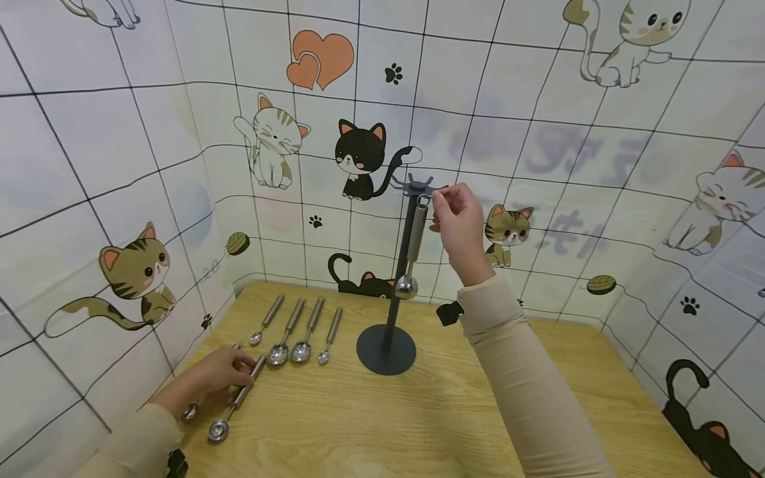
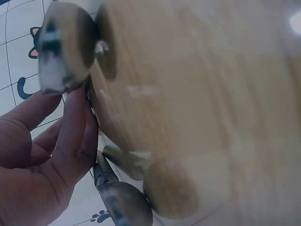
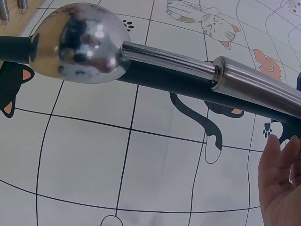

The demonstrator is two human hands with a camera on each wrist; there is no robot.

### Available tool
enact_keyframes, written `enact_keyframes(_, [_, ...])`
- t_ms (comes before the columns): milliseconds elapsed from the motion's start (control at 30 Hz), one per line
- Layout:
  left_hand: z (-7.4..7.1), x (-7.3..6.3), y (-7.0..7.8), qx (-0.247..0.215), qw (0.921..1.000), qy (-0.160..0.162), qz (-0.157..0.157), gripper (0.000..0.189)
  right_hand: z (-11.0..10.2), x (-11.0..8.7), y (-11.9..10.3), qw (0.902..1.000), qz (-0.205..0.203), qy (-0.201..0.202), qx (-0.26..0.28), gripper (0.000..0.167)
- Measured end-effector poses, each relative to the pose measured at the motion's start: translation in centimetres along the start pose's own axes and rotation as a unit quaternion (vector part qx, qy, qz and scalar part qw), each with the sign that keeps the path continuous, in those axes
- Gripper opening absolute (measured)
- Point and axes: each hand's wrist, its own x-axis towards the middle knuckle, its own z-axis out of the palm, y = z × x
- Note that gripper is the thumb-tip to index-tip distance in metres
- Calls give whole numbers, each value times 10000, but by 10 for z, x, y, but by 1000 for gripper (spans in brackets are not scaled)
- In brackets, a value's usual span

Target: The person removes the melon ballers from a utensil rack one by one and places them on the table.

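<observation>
My right hand [image 1: 460, 216] is at the top of a dark stand [image 1: 394, 292], its thumb and forefinger pinching the ring end of a steel scoop [image 1: 418, 229]. That scoop hangs beside the pole, its round bowl [image 3: 82, 44] down; in the right wrist view the fingertips lie near the picture edge. At the left of the table my left hand [image 1: 221, 372] pinches the handle of another steel scoop [image 1: 239, 398], whose bowl [image 2: 66, 52] is close to the camera in the left wrist view. One more scoop [image 1: 190, 411] lies partly hidden under this hand.
Several steel scoops [image 1: 301, 348] of different sizes lie in a row behind the left hand, left of the stand's round base [image 1: 370, 358]. The wooden table [image 1: 335, 425] meets walls [image 1: 269, 219] covered with a cat-print sheet.
</observation>
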Motion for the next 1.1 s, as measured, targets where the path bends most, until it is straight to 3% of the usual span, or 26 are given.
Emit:
enact_keyframes(333, [1, 0, 4, -130, 9996, 17, -232, 43, -1, 0, 0, 10000, -51, -26, -52, 17])
enact_keyframes(733, [-5, -3, 4, -218, 9996, -129, -122, 49, -2, -1, 1, 10000, 1, -6, -1, 15])
enact_keyframes(967, [-14, -7, 11, -114, 9998, -33, -134, 51, -1, -1, 0, 10000, -26, 4, -3, 13])
enact_keyframes(1100, [-19, -8, 17, -118, 9999, 46, 18, 50, -1, -1, -1, 10000, -45, 28, -26, 12])
